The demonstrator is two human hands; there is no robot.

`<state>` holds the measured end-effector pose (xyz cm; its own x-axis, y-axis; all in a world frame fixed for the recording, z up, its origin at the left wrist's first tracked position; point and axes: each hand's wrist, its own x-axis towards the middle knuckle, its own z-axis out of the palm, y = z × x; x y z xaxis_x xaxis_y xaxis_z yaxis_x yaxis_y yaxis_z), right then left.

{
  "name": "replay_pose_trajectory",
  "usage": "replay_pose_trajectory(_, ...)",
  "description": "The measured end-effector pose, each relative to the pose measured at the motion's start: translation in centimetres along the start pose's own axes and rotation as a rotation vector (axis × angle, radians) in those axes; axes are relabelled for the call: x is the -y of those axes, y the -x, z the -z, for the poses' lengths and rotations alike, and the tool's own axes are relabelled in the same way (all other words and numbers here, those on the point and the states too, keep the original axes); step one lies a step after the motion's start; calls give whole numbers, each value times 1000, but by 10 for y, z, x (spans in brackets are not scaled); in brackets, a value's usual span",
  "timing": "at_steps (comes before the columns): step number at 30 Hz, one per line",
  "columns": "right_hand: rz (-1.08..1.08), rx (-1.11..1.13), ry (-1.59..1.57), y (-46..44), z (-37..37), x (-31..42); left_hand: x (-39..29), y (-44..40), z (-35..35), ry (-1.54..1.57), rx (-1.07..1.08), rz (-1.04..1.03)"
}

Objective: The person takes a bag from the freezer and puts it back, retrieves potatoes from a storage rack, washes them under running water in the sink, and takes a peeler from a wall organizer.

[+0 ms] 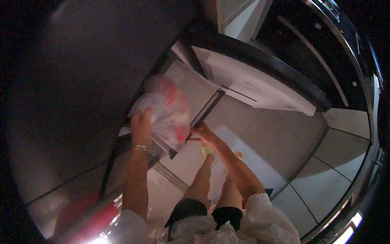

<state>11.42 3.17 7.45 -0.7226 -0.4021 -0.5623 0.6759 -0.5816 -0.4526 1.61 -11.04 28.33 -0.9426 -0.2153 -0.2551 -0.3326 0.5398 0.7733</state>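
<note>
My left hand, with a bracelet at the wrist, grips a clear plastic bag from above. Red and whitish patches show in the bag; its contents are blurred and I cannot make them out. To the right, my right hand has its fingers closed around the lower end of a dark narrow bar, which runs up and to the right. Below the bag, a pale strip with a dark end piece sticks out.
A large dark panel fills the left side. An open white-lined door or drawer front juts out at upper right. Black glossy fronts stand behind it. My legs are on the tiled floor; pale cabinet panels stand at right.
</note>
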Motion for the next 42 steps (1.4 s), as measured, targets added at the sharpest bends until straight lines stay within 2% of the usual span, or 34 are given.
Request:
replay_pose_trajectory(1,-2,-14,-1,2,-1,0,1,-5,-12,-170,-35,-38)
replay_pose_trajectory(4,11,-36,-58,-6,-2,-9,5,-44,-30,-247,-65,-209)
replay_pose_trajectory(7,15,-99,-50,7,-19,8,41,-84,-45,-486,75,-230)
replay_pose_trajectory(10,-15,-114,15,8,-20,4,56,-66,-59,-577,80,-352)
replay_pose_trajectory(11,-9,-88,6,10,-20,2,96,-91,-61,-614,266,-428)
replay_pose_trajectory(16,-9,-43,12,23,-25,2,181,-99,-79,-840,353,-370)
replay_pose_trajectory(19,20,-32,4,34,-33,2,215,-107,-81,-949,429,-421)
replay_pose_trajectory(22,28,1,-32,36,-33,0,202,-97,-80,-855,503,-416)
replay_pose_trajectory(26,12,-8,-20,40,-26,-4,172,-63,-61,-486,541,-299)
replay_pose_trajectory(31,-34,5,-6,39,-29,-12,195,2,-16,-76,391,-77)
replay_pose_trajectory(34,11,39,-24,32,-38,-6,194,57,3,-194,331,-222)
replay_pose_trajectory(35,14,38,-7,26,-42,-3,140,89,12,-331,409,-328)
replay_pose_trajectory(37,22,29,23,10,-51,5,119,120,15,-380,524,-270)
replay_pose_trajectory(40,86,201,-1,-31,-54,-8,146,143,19,-325,633,-236)
replay_pose_trajectory(42,109,172,-211,-54,-64,-23,156,145,29,-385,600,-280)
